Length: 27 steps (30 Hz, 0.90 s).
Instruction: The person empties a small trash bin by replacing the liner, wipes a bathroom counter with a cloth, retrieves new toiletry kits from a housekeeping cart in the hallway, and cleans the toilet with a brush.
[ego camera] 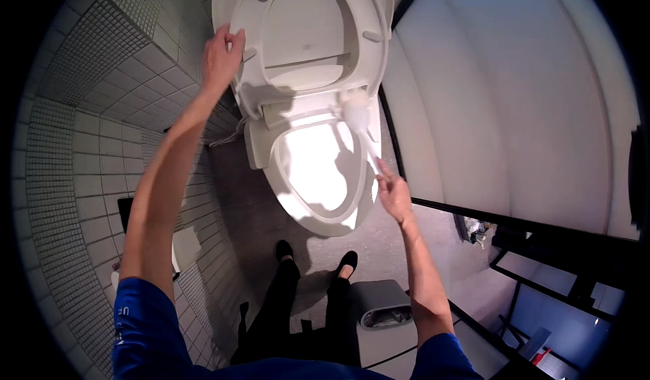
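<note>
My right hand (393, 192) grips the handle of a white toilet brush (358, 118), slightly blurred. The brush head is over the back right of the toilet bowl's rim, near the seat hinge. My left hand (222, 57) is at the left edge of the raised toilet seat (258, 29), fingers bent; whether it grips the seat or only touches it, I cannot tell. Behind the seat the lid (304, 24) is raised too. Below lies the toilet bowl (320, 166), brightly lit, with shadows across it.
A grey waste bin (378, 293) with a lined opening stands by my right foot. Toilet paper (186, 248) hangs on the tiled wall at left. A frosted panel (487, 105) with a black frame rises close on the right. A cable runs beside the toilet's left side.
</note>
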Tool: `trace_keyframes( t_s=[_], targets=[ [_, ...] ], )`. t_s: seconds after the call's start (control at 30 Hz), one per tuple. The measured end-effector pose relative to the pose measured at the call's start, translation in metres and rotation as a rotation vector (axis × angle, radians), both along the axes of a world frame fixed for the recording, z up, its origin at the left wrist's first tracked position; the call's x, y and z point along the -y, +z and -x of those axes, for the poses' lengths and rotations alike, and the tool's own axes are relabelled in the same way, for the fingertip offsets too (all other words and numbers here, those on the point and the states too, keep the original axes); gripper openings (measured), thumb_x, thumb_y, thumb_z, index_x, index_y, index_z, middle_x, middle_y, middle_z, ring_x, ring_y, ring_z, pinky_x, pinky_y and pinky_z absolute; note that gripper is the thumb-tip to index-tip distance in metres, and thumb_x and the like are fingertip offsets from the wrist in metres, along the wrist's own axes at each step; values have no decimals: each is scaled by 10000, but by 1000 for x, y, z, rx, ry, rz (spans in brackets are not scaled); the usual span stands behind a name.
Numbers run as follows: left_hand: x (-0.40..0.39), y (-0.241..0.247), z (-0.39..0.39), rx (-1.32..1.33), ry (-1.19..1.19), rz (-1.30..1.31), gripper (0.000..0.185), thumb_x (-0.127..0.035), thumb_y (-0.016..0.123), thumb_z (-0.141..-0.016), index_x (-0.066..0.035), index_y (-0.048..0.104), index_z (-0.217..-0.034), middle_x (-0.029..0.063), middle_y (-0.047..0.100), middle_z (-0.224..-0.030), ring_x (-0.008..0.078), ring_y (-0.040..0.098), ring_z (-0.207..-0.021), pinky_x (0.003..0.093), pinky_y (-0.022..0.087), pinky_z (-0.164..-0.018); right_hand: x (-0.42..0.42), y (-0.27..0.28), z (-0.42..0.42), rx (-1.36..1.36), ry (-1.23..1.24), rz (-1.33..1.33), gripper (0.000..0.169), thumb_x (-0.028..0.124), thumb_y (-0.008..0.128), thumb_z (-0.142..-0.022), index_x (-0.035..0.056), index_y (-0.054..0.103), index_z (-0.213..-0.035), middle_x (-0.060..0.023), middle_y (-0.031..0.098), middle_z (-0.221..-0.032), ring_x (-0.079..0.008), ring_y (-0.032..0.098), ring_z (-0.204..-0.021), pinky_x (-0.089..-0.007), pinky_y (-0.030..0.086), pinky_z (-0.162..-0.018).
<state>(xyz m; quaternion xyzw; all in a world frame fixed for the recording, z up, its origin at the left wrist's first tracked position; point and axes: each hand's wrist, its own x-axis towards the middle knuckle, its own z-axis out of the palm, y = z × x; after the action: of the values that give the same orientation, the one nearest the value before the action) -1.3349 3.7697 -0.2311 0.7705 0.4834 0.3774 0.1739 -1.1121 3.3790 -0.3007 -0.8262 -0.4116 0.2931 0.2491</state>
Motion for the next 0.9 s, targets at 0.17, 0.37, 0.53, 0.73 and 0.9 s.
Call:
trace_keyframes(
  t_s=[0.17,0.37,0.53,0.73,0.9],
  targets=[
    [-12,18,-19,130,-49,465,595,-433,522,-847,0,440,-1246,73,644,-782,189,597,-859,339,439,-801,38,1,-53,-191,-75,-159,446,87,547,-841,54,477,-1280,-69,641,-786,-105,527,-586,-287,468,-591],
    [50,25,51,201,-387,595,469,-394,451,-918,-26,523,-1200,39,616,-707,104,558,-690,262,433,-701,73,43,-50,-262,-299,32,510,161,503,-869,34,373,-1346,-3,470,-575,-68,424,-455,-238,368,-383],
    [239,-57,120,215,-417,409,320,-295,528,-898,-84,607,-1124,113,628,-891,229,600,-814,343,477,-745,60,70,-66,-300,-336,-142,564,263,482,-918,-82,314,-1332,56,365,-516,-35,332,-416,-210,268,-360],
    [364,-126,125,-670,-620,866,554,-532,401,-885,-214,399,-1339,167,586,-1067,320,571,-976,476,437,-793,-24,30,-29,-198,-131,-107,454,217,479,-916,-4,416,-1307,12,461,-566,-71,394,-446,-252,326,-400],
    [419,-137,138,-713,-731,1046,563,-555,392,-879,-210,423,-1323,200,549,-1135,329,557,-1024,495,433,-804,-95,16,98,49,68,-37,374,164,479,-866,54,502,-1223,-227,625,-769,-392,615,-740,-451,483,-714]
  ],
)
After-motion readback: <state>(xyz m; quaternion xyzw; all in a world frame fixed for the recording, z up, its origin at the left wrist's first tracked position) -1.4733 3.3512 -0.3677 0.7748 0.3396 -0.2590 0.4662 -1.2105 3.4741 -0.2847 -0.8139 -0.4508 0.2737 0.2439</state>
